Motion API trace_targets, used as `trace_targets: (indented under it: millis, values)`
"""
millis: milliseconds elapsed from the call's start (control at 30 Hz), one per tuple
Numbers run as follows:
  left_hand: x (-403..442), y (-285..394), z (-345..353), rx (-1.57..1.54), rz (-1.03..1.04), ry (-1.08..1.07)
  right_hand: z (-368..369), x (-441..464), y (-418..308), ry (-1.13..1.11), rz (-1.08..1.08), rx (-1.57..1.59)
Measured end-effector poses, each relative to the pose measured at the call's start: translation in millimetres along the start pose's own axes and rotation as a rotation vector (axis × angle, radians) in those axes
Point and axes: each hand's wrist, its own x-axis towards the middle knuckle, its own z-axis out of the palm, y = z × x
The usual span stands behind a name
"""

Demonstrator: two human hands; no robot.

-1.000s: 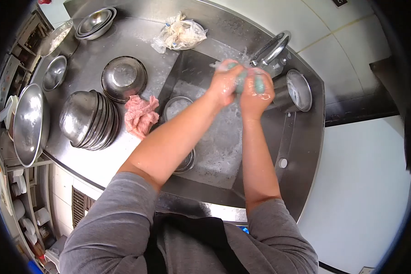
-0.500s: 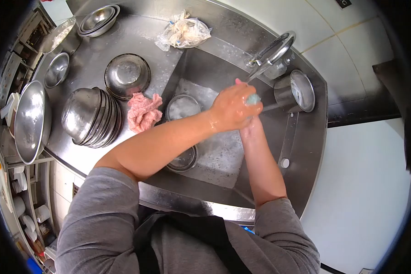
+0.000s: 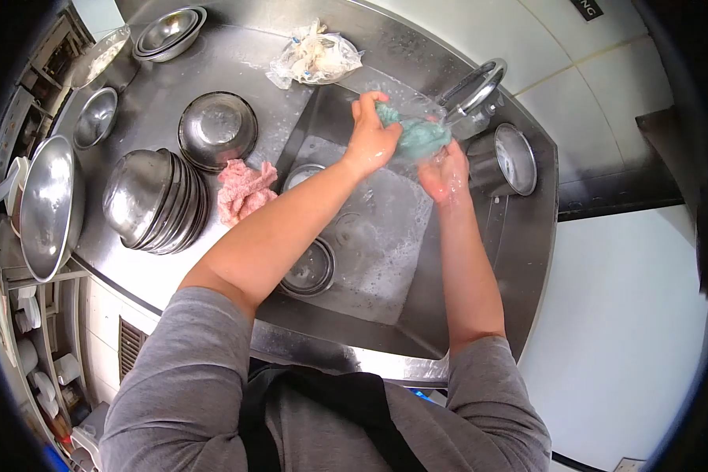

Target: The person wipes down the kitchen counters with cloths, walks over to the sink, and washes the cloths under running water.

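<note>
A wet green cloth [image 3: 421, 140] is stretched between my two hands under the running tap [image 3: 480, 86], with water splashing over it. My left hand [image 3: 372, 138] grips the cloth's left end between thumb and fingers. At its right end, my right hand [image 3: 446, 175] holds the cloth, palm turned up and wet; some of its fingers are hidden by the cloth. Below my hands is the steel sink [image 3: 354, 307] with sudsy water, and a round metal bowl [image 3: 311, 267] in it, partly covered by my left forearm.
Left of the sink lie a pink cloth [image 3: 244, 189], an upturned bowl [image 3: 218, 130] and stacked metal bowls [image 3: 153, 200]. A plastic bag [image 3: 316, 55] sits on a dish behind the sink. On the right, a metal pot [image 3: 505, 161] leans near the tap.
My hands were pressed together around the green cloth. Now they are apart, the left moved left and up, and the cloth is spread out between them under the water.
</note>
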Motion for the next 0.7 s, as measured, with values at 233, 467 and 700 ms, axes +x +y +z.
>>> trace_targets:
  millis: [233, 467, 700]
  values:
    - [-2.8, -4.8, -7.2, 0.026, 0.051, -0.034, -7.3, 2.1, -20.5, -0.171, 0.065, -1.008]
    - [-12.5, -19.6, -5.2, 0.199, 0.165, -0.27, -2.7, 13.4, -14.9, -0.2, -0.295, -1.075]
    - [21.5, 18.7, -13.3, 0.052, -0.175, -0.607, 14.3, 10.5, -15.4, -0.114, -0.667, -1.633]
